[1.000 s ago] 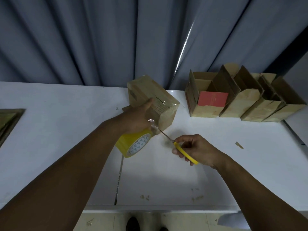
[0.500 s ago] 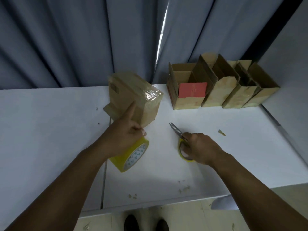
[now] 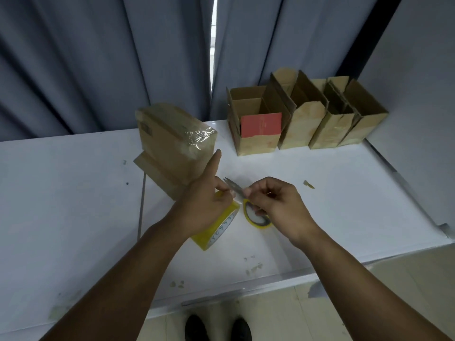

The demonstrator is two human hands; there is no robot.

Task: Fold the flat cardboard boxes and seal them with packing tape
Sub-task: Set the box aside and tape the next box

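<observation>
A taped cardboard box (image 3: 172, 141) stands tilted on the white table (image 3: 73, 193), with a flap sticking out below it. Just in front of the box, my left hand (image 3: 204, 205) grips the yellow packing tape roll (image 3: 219, 228), index finger pointing up along the box's side. My right hand (image 3: 273, 203) is close beside it, fingers curled, fingertips pinching at the roll's loose tape end. The yellow-handled scissors (image 3: 256, 221) lie on the table under my right hand, blades pointing toward the box.
A row of open folded boxes (image 3: 307, 124) stands at the back right; the leftmost holds a red card (image 3: 261, 124). Grey curtains hang behind the table. Cardboard scraps (image 3: 309, 184) dot the surface. The table's front edge (image 3: 246, 291) is near my shoes.
My right hand has lifted off the scissors, which stay on the table, and moved left to the tape roll. My left hand still holds the roll beside the box.
</observation>
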